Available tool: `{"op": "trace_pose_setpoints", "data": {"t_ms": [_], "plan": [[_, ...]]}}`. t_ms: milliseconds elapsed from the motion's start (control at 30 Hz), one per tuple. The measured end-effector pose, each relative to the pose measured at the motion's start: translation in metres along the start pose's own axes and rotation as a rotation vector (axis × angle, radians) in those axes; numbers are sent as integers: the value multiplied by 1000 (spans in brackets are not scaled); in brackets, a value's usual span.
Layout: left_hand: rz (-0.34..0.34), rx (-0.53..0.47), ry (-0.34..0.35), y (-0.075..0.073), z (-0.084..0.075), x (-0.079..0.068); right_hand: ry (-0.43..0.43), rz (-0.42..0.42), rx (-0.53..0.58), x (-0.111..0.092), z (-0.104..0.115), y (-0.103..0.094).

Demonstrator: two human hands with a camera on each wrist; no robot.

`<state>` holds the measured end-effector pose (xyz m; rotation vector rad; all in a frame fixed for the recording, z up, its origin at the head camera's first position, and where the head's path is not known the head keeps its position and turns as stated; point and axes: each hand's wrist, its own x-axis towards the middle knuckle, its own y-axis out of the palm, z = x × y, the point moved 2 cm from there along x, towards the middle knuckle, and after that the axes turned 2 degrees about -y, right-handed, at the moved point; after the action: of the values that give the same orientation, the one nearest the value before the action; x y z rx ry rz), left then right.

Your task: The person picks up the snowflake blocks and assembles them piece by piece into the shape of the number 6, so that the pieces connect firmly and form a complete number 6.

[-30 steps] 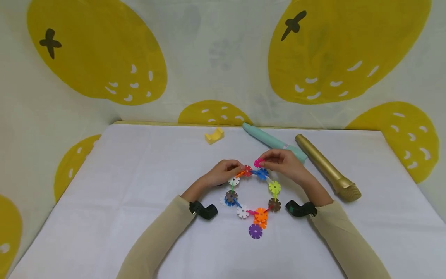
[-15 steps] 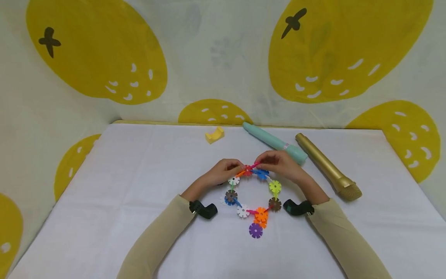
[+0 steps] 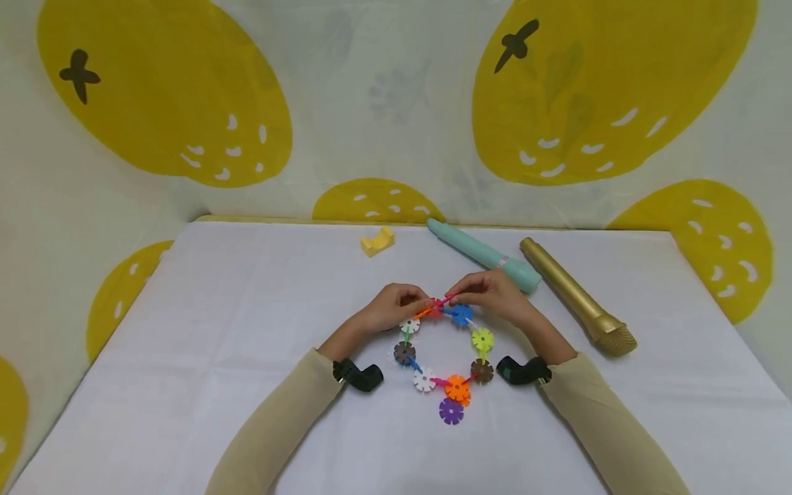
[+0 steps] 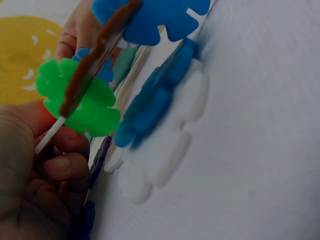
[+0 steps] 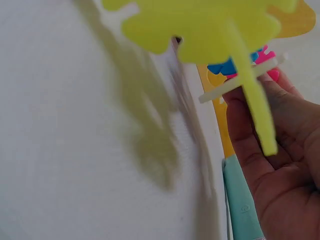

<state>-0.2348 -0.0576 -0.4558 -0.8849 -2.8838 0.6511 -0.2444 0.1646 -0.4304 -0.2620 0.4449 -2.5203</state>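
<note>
Right hand (image 3: 493,297) pinches a pink disc (image 3: 447,300), seen edge-on against a red disc (image 3: 435,309); whether the two interlock cannot be told; left hand (image 3: 391,307) grips the ring of discs (image 3: 482,339) at its far left, fingertips partly hiding an orange disc (image 3: 423,313); sleeved forearms (image 3: 272,419) angle inward, cut off at the near edge; ring lies between them; farther right, a turquoise tube (image 3: 473,249) and gold microphone (image 3: 572,292).

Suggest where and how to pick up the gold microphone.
Gold microphone: probably its shaft, across the middle, from above and the right. It lies at a slant, the shaft is slimmer than the head, and the teal tube sits to its left.
</note>
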Motion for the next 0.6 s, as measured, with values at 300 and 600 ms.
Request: {"op": "trace_pose_setpoints", "data": {"t_ms": [300,600], "plan": [[-33,2,-16,0,1,-2,-26,-17,-52,2,-2,4],[-47,-38,-34,-1,0,-2,-76,-23,-46,3,1,6]]}}
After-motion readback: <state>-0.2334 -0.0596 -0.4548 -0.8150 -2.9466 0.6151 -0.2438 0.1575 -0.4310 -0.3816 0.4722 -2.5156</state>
